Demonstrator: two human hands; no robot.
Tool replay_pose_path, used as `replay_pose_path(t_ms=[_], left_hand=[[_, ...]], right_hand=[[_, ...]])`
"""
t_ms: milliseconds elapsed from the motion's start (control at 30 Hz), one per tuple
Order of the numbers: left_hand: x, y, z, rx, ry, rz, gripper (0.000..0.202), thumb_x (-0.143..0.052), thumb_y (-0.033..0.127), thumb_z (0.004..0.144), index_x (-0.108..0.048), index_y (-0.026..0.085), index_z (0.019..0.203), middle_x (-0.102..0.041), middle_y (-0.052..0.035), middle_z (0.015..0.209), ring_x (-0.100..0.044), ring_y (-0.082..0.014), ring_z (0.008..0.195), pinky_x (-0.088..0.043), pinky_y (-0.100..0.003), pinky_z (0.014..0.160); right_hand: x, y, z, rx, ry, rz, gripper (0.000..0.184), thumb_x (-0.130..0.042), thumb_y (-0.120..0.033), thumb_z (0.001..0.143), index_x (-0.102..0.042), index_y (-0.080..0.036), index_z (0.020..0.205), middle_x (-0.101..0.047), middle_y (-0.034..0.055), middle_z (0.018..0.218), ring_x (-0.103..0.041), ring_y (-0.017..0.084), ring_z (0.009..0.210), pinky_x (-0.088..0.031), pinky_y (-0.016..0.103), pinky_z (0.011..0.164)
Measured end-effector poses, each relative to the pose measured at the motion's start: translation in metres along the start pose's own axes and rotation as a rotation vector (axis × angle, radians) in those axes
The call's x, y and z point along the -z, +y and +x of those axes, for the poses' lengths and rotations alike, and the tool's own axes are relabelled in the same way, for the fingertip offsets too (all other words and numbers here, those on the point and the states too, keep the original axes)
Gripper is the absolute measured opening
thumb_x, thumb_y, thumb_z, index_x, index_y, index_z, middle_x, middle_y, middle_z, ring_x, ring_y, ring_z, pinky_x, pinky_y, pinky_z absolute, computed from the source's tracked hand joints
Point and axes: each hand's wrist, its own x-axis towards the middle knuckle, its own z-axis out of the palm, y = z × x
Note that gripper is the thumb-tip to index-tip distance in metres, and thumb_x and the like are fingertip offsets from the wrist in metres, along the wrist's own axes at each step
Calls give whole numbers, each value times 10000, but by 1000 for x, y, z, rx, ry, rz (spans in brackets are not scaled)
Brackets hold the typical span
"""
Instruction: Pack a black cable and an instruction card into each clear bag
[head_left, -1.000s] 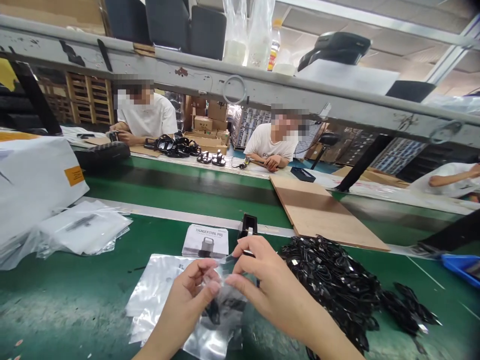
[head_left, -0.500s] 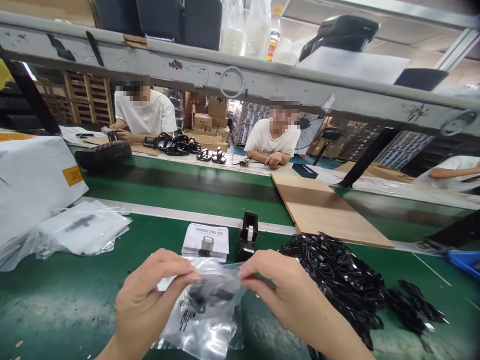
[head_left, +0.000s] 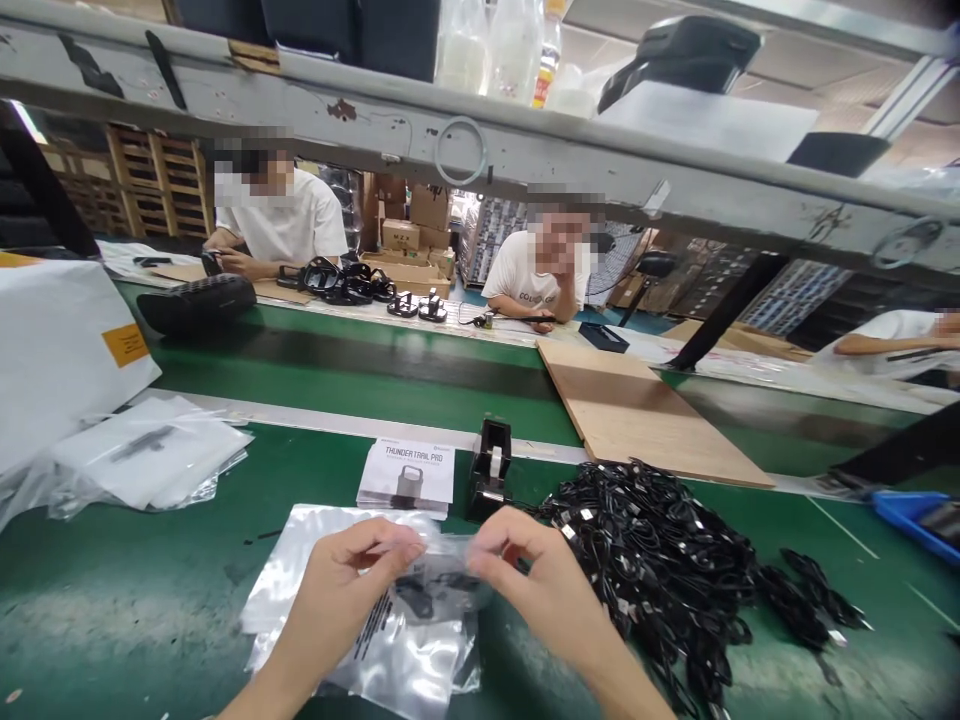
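A green desk (head_left: 127,600) fills the foreground, a chipped grey shelf (head_left: 375,115) crossing above it. In to the fingers: the person's left hand (head_left: 349,575) pinches the upper edge of a clear bag (head_left: 448,575) between thumb and forefinger, and the right hand (head_left: 532,560) has the other side in a matching pinch, fingertips slightly blurred. The bag sits between the two hands, low over the desk, a dark item (head_left: 417,598) showing through; exactly what it is, you can't tell.

Beneath and to the left, more clear bags (head_left: 274,560) lie flat. Just beyond, there's a stack of leaflets (head_left: 409,475) reading THUNDER TRAIL PRO, with a black tape dispenser (head_left: 491,470) right beside it. Over to the right, a great tangle of black cables (head_left: 645,560), a smaller bundle (head_left: 806,600) next to it, then a blue tray (head_left: 911,530) at the edge. Further out, a wooden board (head_left: 645,415), and across the way a co-worker in white (head_left: 536,275) leans on the far worktop (head_left: 510,333).
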Motion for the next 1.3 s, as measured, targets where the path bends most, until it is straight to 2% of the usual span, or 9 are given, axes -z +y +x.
replay_pose_path(t_ms=[100,267,400,567,700,767,867,1033,1300], left_hand=[[7,1,1,9,13,9,152,-677,370,665,-724,238,725,-718,-19,726,-639,-192,682,-516,-253,617],[18,-5,1,42,-22,74,235,-607,430,716,-736,234,727,-732,-35,769,-649,-230,793,-522,-290,713],[20,-7,4,88,-65,32,299,-610,411,719,-680,256,966,-722,-29,871,-645,-222,815,-522,-292,715],[22,-6,7,92,-200,48,185,-577,358,754,-679,222,681,-696,-48,958,-613,-235,909,-476,-289,766],[18,-11,6,167,-143,-186,367,-500,495,771,-590,241,1020,-655,-72,1071,-577,-254,1002,-448,-339,803],[12,-16,5,198,-180,-172,424,-528,539,736,-590,212,998,-676,-71,948,-608,-238,869,-458,-317,717],[0,-25,3,199,-215,-24,311,-587,482,721,-580,176,665,-558,15,593,-522,-147,583,-400,-240,551],[-7,-34,-2,97,13,25,358,-531,456,763,-424,197,539,-355,64,537,-382,-111,515,-343,-220,519],[-3,-51,0,51,58,143,314,-516,464,761,-449,210,591,-416,51,545,-428,-127,525,-362,-211,504]], right_hand=[[-8,7,3,-18,23,44,167,-585,-280,774,-636,-154,677,-605,6,655,-522,130,630,-411,244,603],[-14,8,6,23,-5,36,174,-554,-280,792,-688,-173,763,-631,16,704,-547,142,670,-424,249,627],[-14,10,7,35,-13,27,188,-531,-252,806,-711,-198,819,-679,26,770,-592,162,730,-445,265,676],[-11,23,7,110,15,8,262,-476,-96,776,-703,-211,839,-691,20,831,-621,154,775,-466,259,706],[-13,32,6,254,19,-28,356,-424,2,728,-699,-215,794,-671,12,802,-616,134,767,-471,243,711],[-14,34,5,287,7,-38,364,-414,13,719,-694,-212,779,-660,16,812,-612,131,775,-471,239,710],[-12,37,5,310,37,-118,324,-407,-37,761,-671,-212,829,-634,42,912,-594,147,830,-463,257,729],[6,42,23,-43,431,-306,228,-449,-337,818,-607,-178,863,-564,98,982,-554,177,707,-425,321,684],[10,54,58,-314,353,-86,291,-567,-421,696,-559,-173,545,-540,-11,528,-510,126,453,-361,238,458]])
